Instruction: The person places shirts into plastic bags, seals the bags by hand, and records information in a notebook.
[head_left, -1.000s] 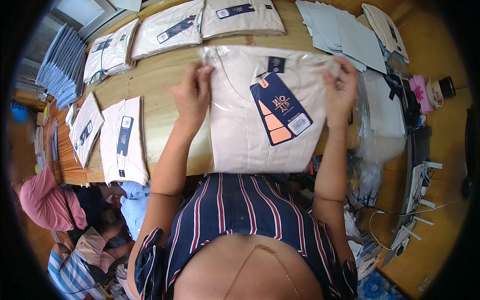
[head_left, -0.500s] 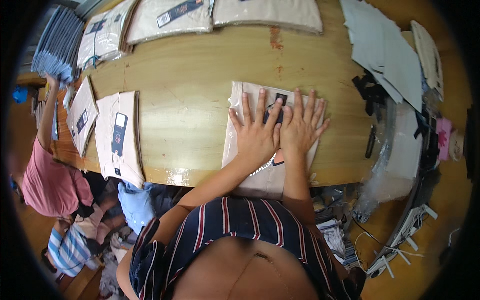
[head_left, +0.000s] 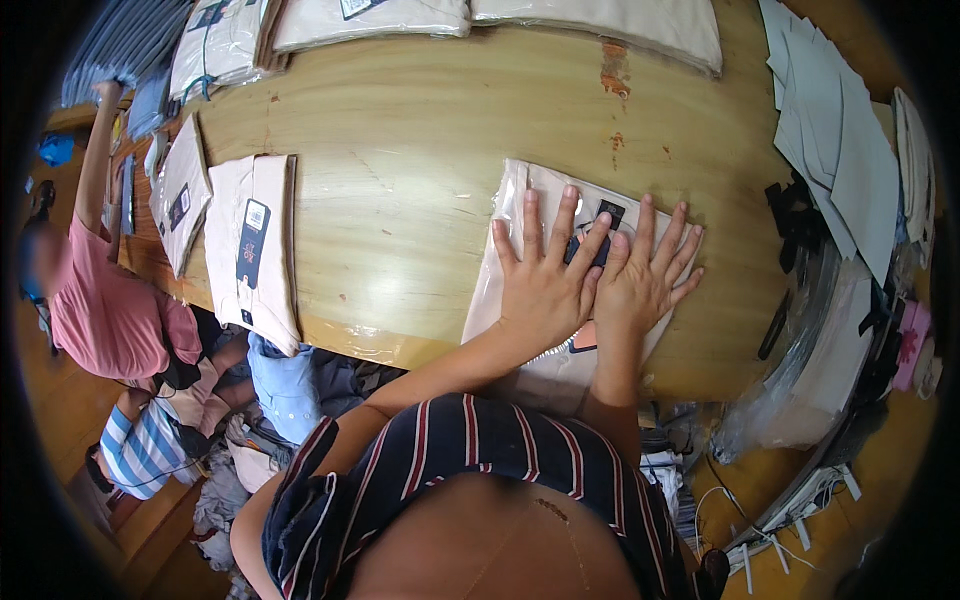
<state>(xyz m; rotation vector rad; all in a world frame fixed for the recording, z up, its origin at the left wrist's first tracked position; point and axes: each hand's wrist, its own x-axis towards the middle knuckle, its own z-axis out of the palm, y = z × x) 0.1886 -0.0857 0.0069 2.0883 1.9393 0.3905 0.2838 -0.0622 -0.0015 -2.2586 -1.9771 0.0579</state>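
Note:
A folded beige garment in a clear plastic bag lies on the wooden table in front of me, at its near edge. My left hand is pressed flat on it with the fingers spread. Beside it, my right hand also lies flat and spread, and the two thumbs meet or nearly meet. A dark tag on the garment is partly covered by my fingers. Below my hands show an orange patch and a white beaded edge, half hidden. Neither hand grips anything.
Folded beige garments rest at the left, more bagged ones along the far side. White sheets, black strips and plastic bags lie at the right. A person in pink reaches to a blue stack.
The view has shifted, so the table and garments sit differently in it. My hands stay flat on the bagged garment, in nearly the same place on it.

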